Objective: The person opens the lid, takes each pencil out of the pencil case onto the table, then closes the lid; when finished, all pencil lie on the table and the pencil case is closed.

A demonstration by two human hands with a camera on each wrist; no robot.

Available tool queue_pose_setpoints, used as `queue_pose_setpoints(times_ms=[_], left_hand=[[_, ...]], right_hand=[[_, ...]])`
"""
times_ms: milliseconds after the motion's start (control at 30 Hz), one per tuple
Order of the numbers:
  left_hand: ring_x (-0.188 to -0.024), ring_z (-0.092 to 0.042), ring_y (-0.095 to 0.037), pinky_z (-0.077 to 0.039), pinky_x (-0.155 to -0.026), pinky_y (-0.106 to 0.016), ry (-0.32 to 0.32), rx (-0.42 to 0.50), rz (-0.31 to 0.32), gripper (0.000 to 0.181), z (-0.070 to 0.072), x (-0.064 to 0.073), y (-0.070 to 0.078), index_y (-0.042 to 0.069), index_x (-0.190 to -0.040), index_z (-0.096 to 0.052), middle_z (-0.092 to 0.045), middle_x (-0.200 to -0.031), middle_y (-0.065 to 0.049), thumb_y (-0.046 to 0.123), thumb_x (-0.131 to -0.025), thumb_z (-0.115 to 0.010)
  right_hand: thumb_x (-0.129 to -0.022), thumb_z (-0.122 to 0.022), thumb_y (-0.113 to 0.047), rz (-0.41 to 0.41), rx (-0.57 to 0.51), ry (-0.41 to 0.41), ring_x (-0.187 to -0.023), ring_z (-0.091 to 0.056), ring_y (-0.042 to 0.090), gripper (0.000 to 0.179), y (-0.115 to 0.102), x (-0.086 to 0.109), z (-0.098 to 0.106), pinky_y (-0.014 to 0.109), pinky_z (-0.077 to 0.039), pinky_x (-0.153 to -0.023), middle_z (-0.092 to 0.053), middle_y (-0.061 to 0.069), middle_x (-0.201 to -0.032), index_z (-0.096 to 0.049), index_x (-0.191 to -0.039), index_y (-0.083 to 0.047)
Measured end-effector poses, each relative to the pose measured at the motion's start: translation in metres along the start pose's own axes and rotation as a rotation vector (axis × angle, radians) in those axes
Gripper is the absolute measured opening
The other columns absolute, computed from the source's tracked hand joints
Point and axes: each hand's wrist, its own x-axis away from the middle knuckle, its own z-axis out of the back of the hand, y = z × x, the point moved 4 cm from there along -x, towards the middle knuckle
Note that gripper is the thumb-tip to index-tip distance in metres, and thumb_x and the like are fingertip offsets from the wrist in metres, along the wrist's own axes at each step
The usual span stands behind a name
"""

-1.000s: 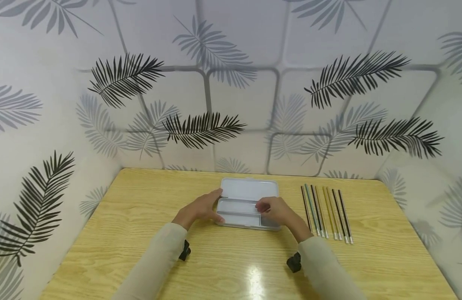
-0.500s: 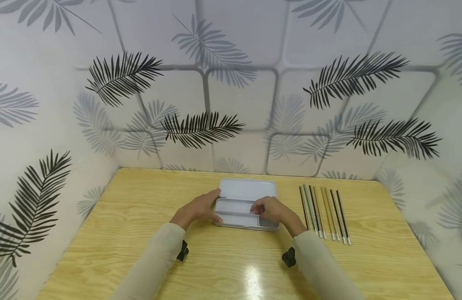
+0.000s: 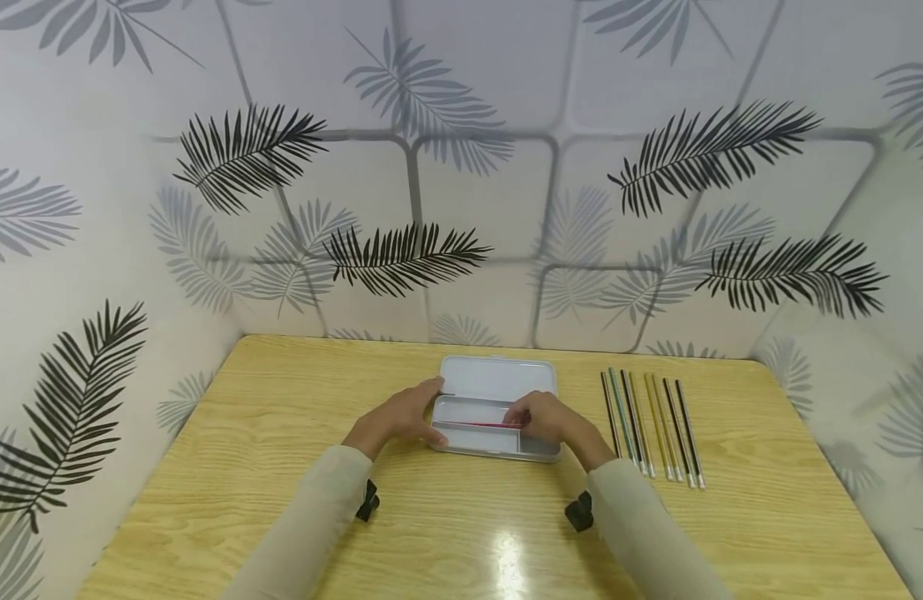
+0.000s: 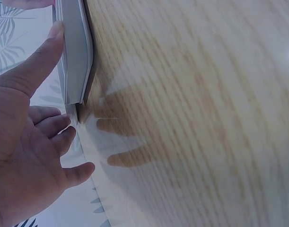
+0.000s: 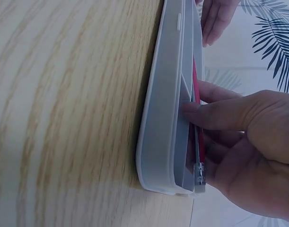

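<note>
An open grey pencil case (image 3: 476, 438) lies on the table, its lid (image 3: 499, 377) folded back. My left hand (image 3: 398, 414) spans the case's left end. Its thumb (image 4: 47, 47) rests straight on the front rim, and its other fingers spread loosely beyond the end. My right hand (image 3: 542, 415) reaches into the case and pinches a red pencil (image 3: 484, 425) between thumb and fingers. In the right wrist view the pencil lies lengthwise along the case, its metal band and white eraser toward the right end. Part of the pencil is hidden behind the thumb.
To the right of the case several pencils (image 3: 632, 421) lie side by side on the wooden table (image 3: 281, 400), black, teal and yellowish, with white eraser ends toward me. A leaf-patterned wall (image 3: 499, 300) stands behind the table.
The red pencil has come into view inside the case beneath my right hand, which has shifted slightly left. My left hand has stayed at the case's left end.
</note>
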Motion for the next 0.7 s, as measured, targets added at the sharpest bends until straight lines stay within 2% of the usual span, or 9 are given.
queue_pose_setpoints(times_ms=[167, 400, 467, 700], left_hand=[[-0.147, -0.019, -0.026, -0.019, -0.121, -0.040, -0.002, -0.001, -0.003, 0.110, 0.000, 0.000, 0.001, 0.005, -0.152, -0.017, -0.018, -0.159, -0.011, 0.033, -0.069, -0.084], [-0.147, -0.019, -0.028, -0.019, -0.121, -0.041, 0.000, 0.016, 0.000, 0.110, 0.001, 0.000, 0.003, 0.005, -0.152, -0.017, -0.018, -0.159, -0.012, 0.031, -0.069, -0.084], [-0.147, -0.020, -0.028, -0.020, -0.121, -0.041, 0.000, 0.019, 0.000, 0.110, 0.002, 0.001, 0.003, 0.005, -0.152, -0.017, -0.019, -0.159, -0.012, 0.031, -0.069, -0.084], [-0.147, -0.020, -0.028, -0.020, -0.120, -0.042, -0.006, 0.027, 0.015, 0.109, 0.000, 0.001, 0.000, 0.006, -0.152, -0.017, -0.018, -0.159, -0.011, 0.032, -0.070, -0.084]], right_hand=[[-0.078, -0.065, 0.009, 0.002, 0.012, 0.086, -0.079, -0.061, 0.015, 0.023, 0.001, 0.005, 0.007, 0.029, -0.054, -0.070, -0.071, 0.006, -0.085, -0.075, -0.090, -0.008], [-0.082, -0.062, 0.003, -0.043, -0.015, 0.191, -0.083, -0.059, 0.018, 0.021, 0.011, 0.017, 0.019, 0.035, -0.052, -0.074, -0.066, 0.006, -0.088, -0.071, -0.098, -0.006], [-0.083, -0.061, 0.002, -0.054, -0.049, 0.217, -0.084, -0.060, 0.020, 0.020, 0.017, 0.022, 0.023, 0.035, -0.052, -0.073, -0.064, 0.007, -0.087, -0.070, -0.100, -0.006], [-0.088, -0.060, 0.002, -0.052, -0.267, 0.302, -0.090, -0.062, 0.027, 0.019, 0.038, 0.047, 0.040, 0.033, -0.053, -0.073, -0.059, 0.013, -0.091, -0.065, -0.106, 0.000]])
